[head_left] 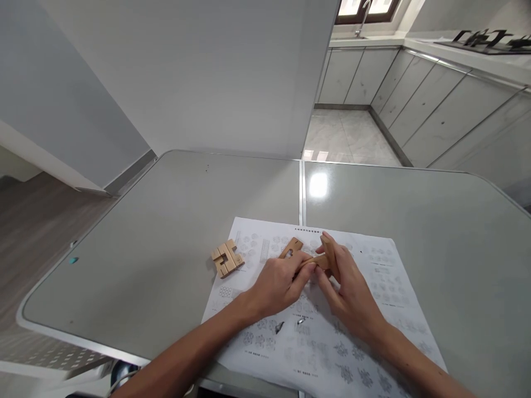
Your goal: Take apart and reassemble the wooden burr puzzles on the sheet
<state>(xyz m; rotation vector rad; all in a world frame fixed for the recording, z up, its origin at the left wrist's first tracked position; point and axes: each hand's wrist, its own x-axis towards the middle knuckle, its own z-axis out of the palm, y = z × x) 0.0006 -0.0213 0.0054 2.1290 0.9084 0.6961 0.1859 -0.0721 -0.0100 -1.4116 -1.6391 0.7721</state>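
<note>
Both my hands meet over a large printed sheet (pixel 332 365) on the table. My left hand (pixel 279 283) has its fingers closed on notched wooden puzzle pieces; one slotted wooden puzzle piece (pixel 295 243) sticks out beyond its knuckles. My right hand (pixel 347 287) grips another wooden puzzle piece (pixel 331 257), which stands up between thumb and fingers. The pieces touch or cross where my fingertips come together, and the fingers hide how they fit. Left of my hands, a block of joined wooden pieces (pixel 227 258) lies partly on the sheet's edge.
Two small dark, shiny scraps (pixel 279 327) lie on the sheet near my wrists. The grey folding table (pixel 174 221) has a seam down its middle. A tiny teal bit (pixel 73 260) is near the left edge. A white wall stands behind; kitchen cabinets (pixel 448 105) are at the right.
</note>
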